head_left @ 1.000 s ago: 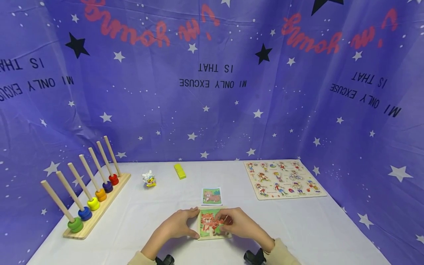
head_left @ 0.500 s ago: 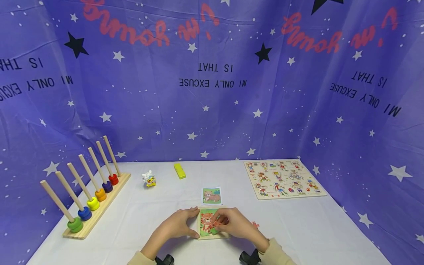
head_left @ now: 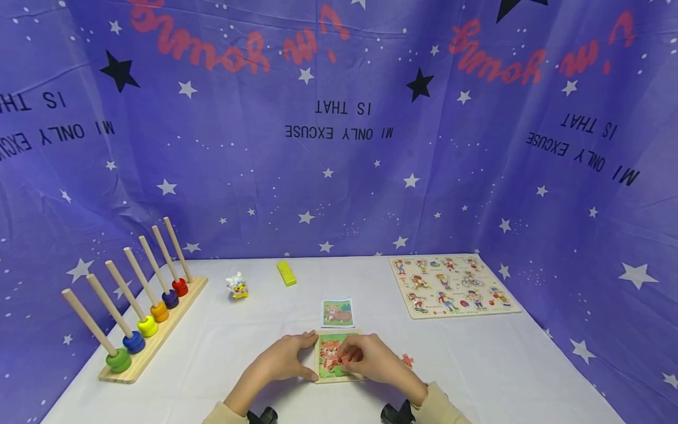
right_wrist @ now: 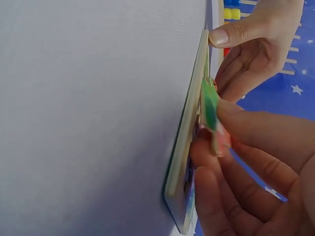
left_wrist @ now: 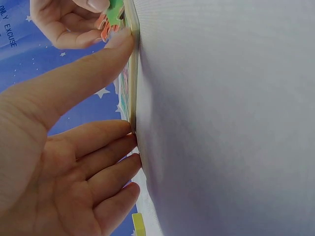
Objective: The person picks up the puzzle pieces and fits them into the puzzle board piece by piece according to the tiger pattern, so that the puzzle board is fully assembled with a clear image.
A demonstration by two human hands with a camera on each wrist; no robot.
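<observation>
A small wooden jigsaw tray point(head_left: 341, 380) with an orange tiger picture lies on the white table in front of me. My left hand point(head_left: 288, 356) rests thumb and fingertips against the tray's left side, fingers fairly straight in the left wrist view. Over the tray's right part, my right hand point(head_left: 373, 356) pinches a green and red jigsaw piece point(right_wrist: 210, 105) between thumb and fingers. The right wrist view has this piece tilted, close against the tray's face. To the right, beside the right wrist, a red jigsaw piece point(head_left: 407, 360) lies loose on the table.
Just behind the tray lies a picture card point(head_left: 338, 313) of a tiger. Farther back are a yellow block point(head_left: 287, 274) and a small white and yellow figurine point(head_left: 238, 286). A wooden peg stacker point(head_left: 143, 353) stands left, a flat picture puzzle board point(head_left: 455, 288) lies right.
My right hand has shifted a little left over the tray, turning the green and red jigsaw piece down toward it. The loose red piece has come into view. My left hand stays put.
</observation>
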